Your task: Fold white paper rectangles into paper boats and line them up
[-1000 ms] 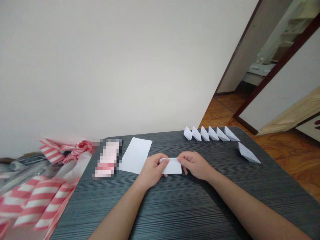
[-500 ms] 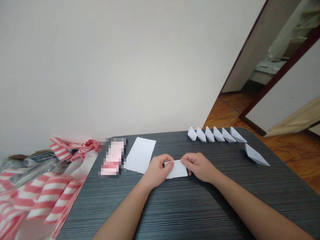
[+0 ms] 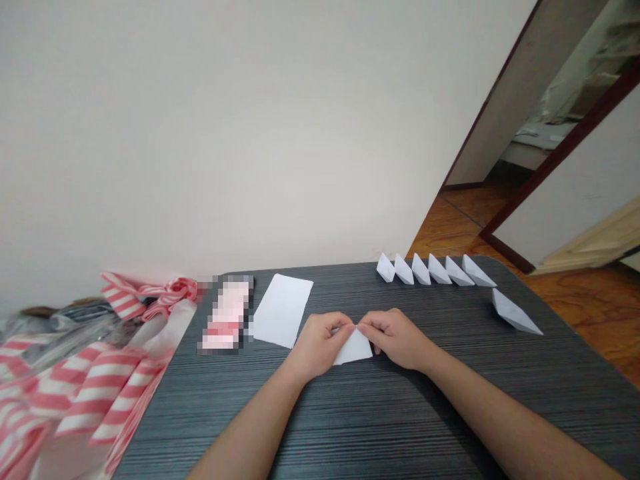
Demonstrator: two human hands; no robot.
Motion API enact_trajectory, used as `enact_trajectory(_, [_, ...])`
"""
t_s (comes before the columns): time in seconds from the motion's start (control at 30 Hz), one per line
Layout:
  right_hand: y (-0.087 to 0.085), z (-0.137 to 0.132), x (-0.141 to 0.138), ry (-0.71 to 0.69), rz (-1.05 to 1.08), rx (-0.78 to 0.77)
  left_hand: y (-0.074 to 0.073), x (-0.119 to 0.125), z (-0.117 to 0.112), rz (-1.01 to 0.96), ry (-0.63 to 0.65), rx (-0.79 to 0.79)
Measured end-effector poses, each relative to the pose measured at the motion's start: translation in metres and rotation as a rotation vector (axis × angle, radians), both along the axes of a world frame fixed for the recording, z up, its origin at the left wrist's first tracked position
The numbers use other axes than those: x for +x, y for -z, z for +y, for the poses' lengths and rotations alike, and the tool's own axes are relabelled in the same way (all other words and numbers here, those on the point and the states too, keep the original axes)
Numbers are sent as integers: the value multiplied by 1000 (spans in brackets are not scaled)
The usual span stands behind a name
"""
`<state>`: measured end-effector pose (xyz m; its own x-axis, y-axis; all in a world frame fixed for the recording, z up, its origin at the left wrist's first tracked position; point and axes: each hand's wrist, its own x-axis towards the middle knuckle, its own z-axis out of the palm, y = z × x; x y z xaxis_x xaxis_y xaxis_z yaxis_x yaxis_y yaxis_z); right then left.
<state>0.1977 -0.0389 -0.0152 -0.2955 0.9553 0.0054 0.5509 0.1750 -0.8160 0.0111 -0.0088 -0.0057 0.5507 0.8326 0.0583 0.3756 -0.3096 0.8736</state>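
Note:
A small folded sheet of white paper point(image 3: 354, 348) is pinched between my two hands, just above or on the dark table point(image 3: 320, 413). My left hand point(image 3: 320, 341) grips its upper left part, thumb on top. On the upper right, my right hand point(image 3: 395, 337) is closed on the same paper, its fingertips close to the left ones. The paper's top narrows toward the pinching fingers, while its lower edge shows. Beyond my left hand lies a flat stack or sheet of white paper point(image 3: 283, 310).
Several folded paper boats point(image 3: 439, 269) stand in a row at the far right of the table, with one more boat point(image 3: 515, 313) nearer. A blurred pink item point(image 3: 227, 313) lies at the left. Red-and-white striped cloth point(image 3: 90, 387) is heaped beside the table.
My hands have come closer together along the paper's top edge, thumbs now nearly meeting. The paper's top has gone from a wide edge to a narrow peak.

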Motion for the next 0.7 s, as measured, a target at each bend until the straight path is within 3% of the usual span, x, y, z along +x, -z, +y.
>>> enact_trajectory(0.7, [2,0,13,83,112,-31,9,-2,5,-112,-108,-223])
